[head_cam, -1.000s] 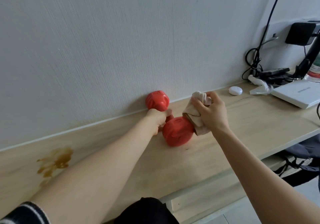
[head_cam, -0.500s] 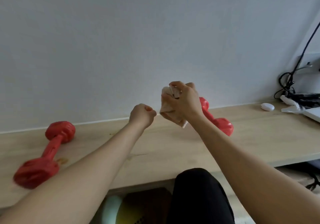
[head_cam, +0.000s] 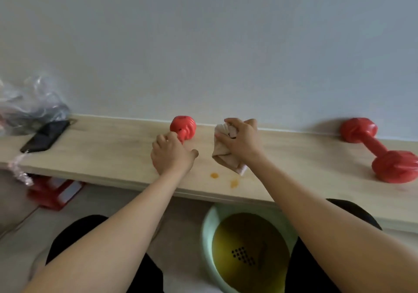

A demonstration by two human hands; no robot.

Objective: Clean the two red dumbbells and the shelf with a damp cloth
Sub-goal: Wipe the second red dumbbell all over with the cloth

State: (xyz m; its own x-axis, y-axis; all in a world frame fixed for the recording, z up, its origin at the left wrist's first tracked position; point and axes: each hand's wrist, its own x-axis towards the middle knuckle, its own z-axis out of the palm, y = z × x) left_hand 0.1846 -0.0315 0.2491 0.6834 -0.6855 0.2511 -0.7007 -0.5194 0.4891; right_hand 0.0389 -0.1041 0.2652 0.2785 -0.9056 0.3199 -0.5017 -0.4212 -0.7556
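The left hand [head_cam: 172, 157] is curled over the handle of one red dumbbell [head_cam: 183, 127], which lies about midway along the shelf [head_cam: 108, 157] with its far head against the back edge by the wall; the near head is hidden under the hand. The right hand [head_cam: 243, 142] pinches a bunched beige cloth [head_cam: 222, 154] just beside it, fingers pressed together round the wad, held a little above the board. The second dumbbell [head_cam: 380, 147] lies well apart toward the right end of the shelf, slanting from the back edge to the front.

The dumbbells look hard, smooth and glossy (probably a plastic or vinyl coat), so they are likely weighty for their size, apt to roll on their round heads, and slick once damp. The narrow bar between the heads is the sensible place to grip, leaving the ribbed heads free for wiping. The cloth is soft and limp and will mould into the grooves. Two orange spots [head_cam: 214, 175] sit near the front edge, under the cloth. A green basin [head_cam: 207, 224] stands on the floor below.
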